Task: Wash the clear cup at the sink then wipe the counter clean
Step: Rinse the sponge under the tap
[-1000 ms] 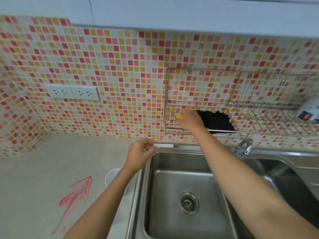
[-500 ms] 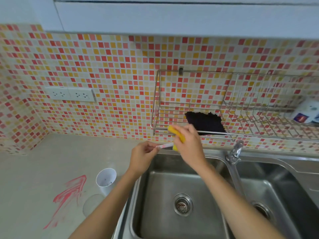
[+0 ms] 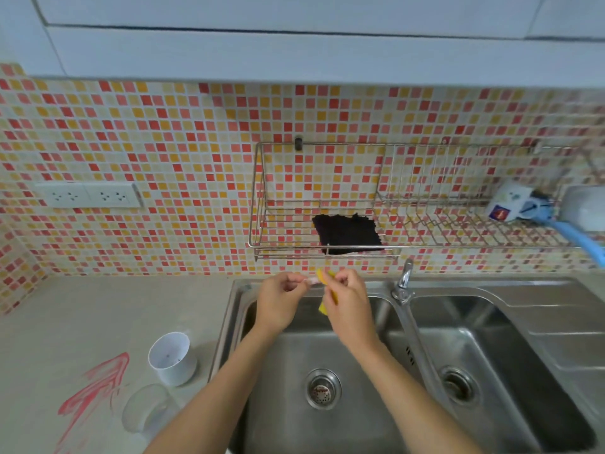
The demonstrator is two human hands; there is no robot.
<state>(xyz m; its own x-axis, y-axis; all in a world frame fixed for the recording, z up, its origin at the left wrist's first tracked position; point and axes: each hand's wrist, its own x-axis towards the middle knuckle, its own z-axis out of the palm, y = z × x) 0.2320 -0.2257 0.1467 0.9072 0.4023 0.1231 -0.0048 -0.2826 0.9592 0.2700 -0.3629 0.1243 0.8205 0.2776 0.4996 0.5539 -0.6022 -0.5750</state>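
- Mosaic-tiled kitchen corner in red, orange and cream, with a pale worktop (image 3: 82,322) running left of a double steel sink (image 3: 327,342).
- Left on the worktop: clear cup (image 3: 144,409) lying tipped near the sink's left rim, just in front of an upright white cup (image 3: 170,357), beside a red smear (image 3: 95,388).
- Above the left basin: both hands raised close together, near the back rim.
- Right hand (image 3: 347,303) clamped on a yellow sponge (image 3: 325,291), fingers curled round it.
- Left hand (image 3: 278,299) pinched shut on a small pale, pinkish thing (image 3: 309,281), too small to identify, its tip meeting the sponge.
- Key relation: clear cup down and to the left of both hands, well apart from them, on the left arm's side; left hand nearer, judged the likelier to fetch it once freed.
- Cup's long axis hard to read through the clear wall; seemingly lying roughly toward the sink.
- Washing judged not yet begun; no water visible at the tap (image 3: 404,283).
- Dark cloth (image 3: 347,234) resting in the wall rack (image 3: 288,247), probably for the wiping.
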